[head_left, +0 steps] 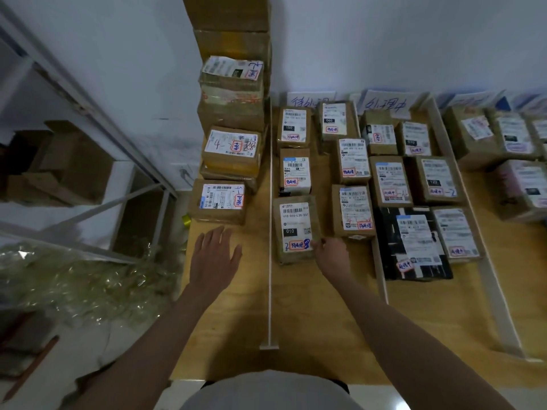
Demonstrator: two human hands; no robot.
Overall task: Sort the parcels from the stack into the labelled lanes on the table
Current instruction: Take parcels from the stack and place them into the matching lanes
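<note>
Two hands are in play here: the right hand [331, 255] sits at the near right corner of a brown cardboard parcel [297, 230] marked 010, thumb and fingers touching its edge, though I can't tell if they're properly pinching it or just nudging it. That parcel lies flat in the first lane, nearest of a column of three, label up, so my guess is it's being squared up behind the others so the labels stay readable. The left hand [216, 255] hovers palm down over the bare wooden table [310, 321], fingers straight and slightly spread, holding nothing, probably heading for the stack [233, 113] at the far left. The closest stack box [219, 201] sits just past those fingertips. Thin white divider rails [270, 232] split the tabletop into lanes, and handwritten paper signs [387, 103] lean against the far wall to name them. Most parcels are matte brown cardboard with glossy tape and white shipping labels stamped in red; one black parcel [414, 244] in the second lane stands out. Crinkly clear plastic wrap [88, 279] is heaped on the floor to the left.
</note>
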